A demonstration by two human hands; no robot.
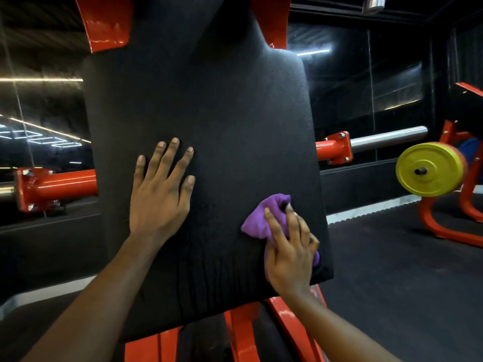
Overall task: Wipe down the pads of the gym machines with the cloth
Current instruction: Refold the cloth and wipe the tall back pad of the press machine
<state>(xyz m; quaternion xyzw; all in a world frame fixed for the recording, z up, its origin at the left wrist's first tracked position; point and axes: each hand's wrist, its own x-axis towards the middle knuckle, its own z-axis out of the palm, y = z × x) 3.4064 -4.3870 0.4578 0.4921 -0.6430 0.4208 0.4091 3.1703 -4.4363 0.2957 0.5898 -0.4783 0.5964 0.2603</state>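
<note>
A large black back pad (209, 105) on a red-framed machine fills the middle of the view. My left hand (159, 189) lies flat on the pad's lower left, fingers spread and straight. My right hand (290, 246) presses a bunched purple cloth (264, 218) against the pad near its lower right corner, fingers curled over the cloth. Part of the cloth is hidden under that hand. Wet streaks run down the pad's bottom edge.
Red frame bars (60, 184) with steel sleeves (386, 137) stick out left and right of the pad. A yellow weight plate (428, 168) hangs on another red machine at the right. Dark rubber floor (392, 283) lies below; mirrors line the walls.
</note>
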